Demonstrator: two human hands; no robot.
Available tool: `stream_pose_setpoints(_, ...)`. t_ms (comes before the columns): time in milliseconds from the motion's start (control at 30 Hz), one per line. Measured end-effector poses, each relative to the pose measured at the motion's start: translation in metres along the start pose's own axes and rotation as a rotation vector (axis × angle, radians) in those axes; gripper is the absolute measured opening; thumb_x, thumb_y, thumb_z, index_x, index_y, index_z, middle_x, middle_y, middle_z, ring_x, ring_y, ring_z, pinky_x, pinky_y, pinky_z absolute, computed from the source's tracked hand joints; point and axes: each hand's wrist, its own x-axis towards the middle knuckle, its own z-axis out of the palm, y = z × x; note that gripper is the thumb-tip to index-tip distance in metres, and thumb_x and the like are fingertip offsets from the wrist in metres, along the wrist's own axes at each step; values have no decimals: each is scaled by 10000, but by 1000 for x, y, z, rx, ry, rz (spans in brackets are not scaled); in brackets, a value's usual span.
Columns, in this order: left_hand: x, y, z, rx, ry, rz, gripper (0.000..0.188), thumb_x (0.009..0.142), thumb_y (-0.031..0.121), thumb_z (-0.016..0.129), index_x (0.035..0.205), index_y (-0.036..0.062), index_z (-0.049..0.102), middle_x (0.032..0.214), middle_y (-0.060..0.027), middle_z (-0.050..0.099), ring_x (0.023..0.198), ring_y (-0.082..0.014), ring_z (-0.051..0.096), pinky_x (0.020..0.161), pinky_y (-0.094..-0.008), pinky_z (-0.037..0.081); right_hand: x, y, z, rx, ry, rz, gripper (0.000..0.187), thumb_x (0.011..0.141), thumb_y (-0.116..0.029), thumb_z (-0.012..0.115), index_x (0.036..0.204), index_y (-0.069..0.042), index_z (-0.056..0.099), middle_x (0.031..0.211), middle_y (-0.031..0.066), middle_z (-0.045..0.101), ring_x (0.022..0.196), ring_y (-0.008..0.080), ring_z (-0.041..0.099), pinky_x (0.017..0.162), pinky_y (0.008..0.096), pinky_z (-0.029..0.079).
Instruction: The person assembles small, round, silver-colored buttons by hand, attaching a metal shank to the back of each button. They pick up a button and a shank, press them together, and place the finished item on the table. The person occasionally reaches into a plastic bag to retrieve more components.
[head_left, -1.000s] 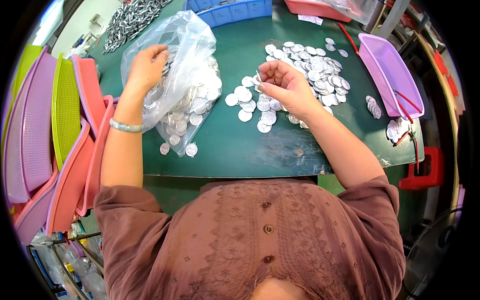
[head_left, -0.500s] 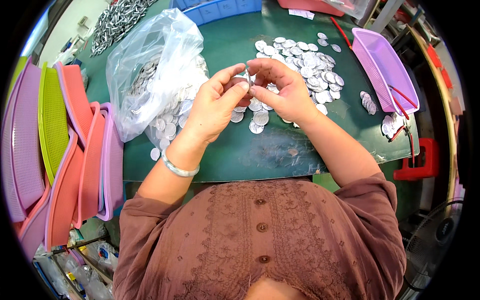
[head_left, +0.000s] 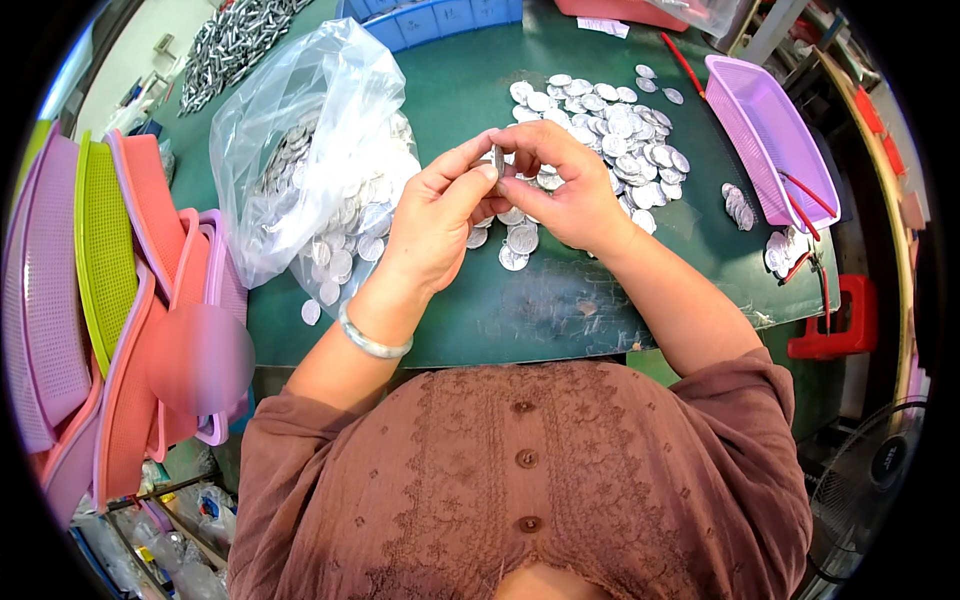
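Between the fingertips of both my hands stands a round silver metal disc (head_left: 497, 160), held up nearly edge-on. My left hand (head_left: 437, 205) pinches it from the left, thumb toward me; a pale bangle circles that wrist. From the right, my right hand (head_left: 570, 185) closes its thumb and fingers on the same disc. Below and behind my hands lie loose silver discs (head_left: 521, 238), and a larger pile of discs (head_left: 630, 140) spreads beyond my right hand. To the left, a clear plastic bag (head_left: 300, 150) lies open with many more discs in and before it.
Stacked plastic baskets (head_left: 108, 240) crowd the left side. On the right are a purple basket (head_left: 770, 140), red-handled pliers (head_left: 800, 205) and a red stool (head_left: 850, 320). Blue bins (head_left: 450, 22) and a heap of metal pieces (head_left: 235, 50) sit at the back of the green table (head_left: 440, 330).
My left hand and forearm have shifted slightly right, and the disc shows a little more of its face. A blurred rounded shape has appeared in front of the baskets at the left.
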Motion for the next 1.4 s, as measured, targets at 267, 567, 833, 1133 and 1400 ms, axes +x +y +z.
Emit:
stream_pose_setpoints(267, -1, -9, 6, -104, 46, 19, 300, 831, 63, 475, 1125, 24, 519, 912, -44, 583, 781, -94, 541, 696, -231, 452, 1, -1, 1, -83, 7, -70, 339, 661, -4, 609, 995, -58, 575, 858, 68, 565, 721, 175, 522, 605, 260, 433)
stream_pose_setpoints(567, 1, -25, 6, -157, 57, -8, 279, 849, 91, 451, 1112, 24, 521, 947, -39, 573, 835, -109, 554, 730, -246, 467, -10, 11, 8, 66, 19, 91, 306, 682, 60, 563, 977, -15, 542, 847, 33, 516, 654, 97, 475, 599, 217, 415)
stream_pose_setpoints(833, -3, -18, 11, -120, 89, -12, 287, 838, 122, 457, 1106, 43, 523, 917, -30, 573, 772, -86, 539, 664, -227, 438, -5, 4, 9, 116, -7, 66, 277, 705, 64, 549, 973, -2, 527, 835, 20, 504, 654, 79, 467, 597, 207, 409)
stream_pose_setpoints(1133, 5, -19, 10, -63, 189, -89, 190, 831, 199, 531, 987, 90, 532, 848, -5, 567, 721, -81, 537, 623, -216, 426, -7, 14, 8, 175, -3, 173, 232, 744, 8, 554, 975, -3, 538, 805, 26, 554, 675, 81, 506, 616, 215, 420)
stream_pose_setpoints(1400, 7, -23, 3, 26, 204, -84, 109, 854, 202, 523, 838, 99, 493, 669, 6, 522, 571, -76, 493, 502, -211, 416, -9, 14, 3, 228, 29, 257, 226, 778, 9, 536, 1005, 5, 542, 764, 8, 543, 704, 73, 506, 639, 209, 416)
